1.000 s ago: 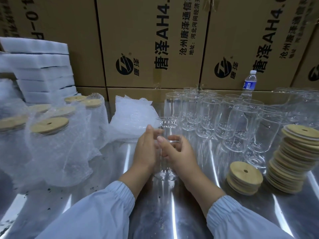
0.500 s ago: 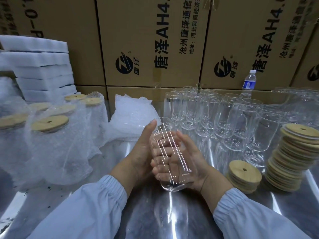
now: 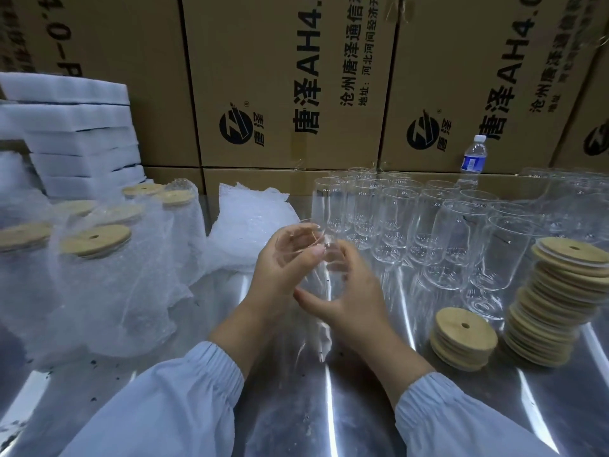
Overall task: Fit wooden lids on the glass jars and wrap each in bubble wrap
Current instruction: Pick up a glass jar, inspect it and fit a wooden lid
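A clear glass jar point(image 3: 324, 275) is held above the shiny metal table point(image 3: 296, 407) at the centre, with no lid on it. My left hand point(image 3: 280, 275) grips its upper part near the rim. My right hand point(image 3: 349, 295) holds its lower part, thumb across the front. Several bare glass jars point(image 3: 428, 232) stand in a group behind and to the right. Two stacks of round wooden lids stand at the right, a low one point(image 3: 463, 338) and a tall leaning one point(image 3: 557, 301). Loose bubble wrap point(image 3: 247, 222) lies behind my hands.
Several lidded jars in bubble wrap point(image 3: 95, 275) stand at the left, with white foam sheets point(image 3: 72, 136) stacked behind them. Cardboard boxes point(image 3: 290, 80) wall off the back. A small water bottle point(image 3: 473, 159) stands at the back right.
The jar stood on the table between my hands a second ago. Both hands lifted it, tilted it, and it now sits higher in my grip, nearer upright.
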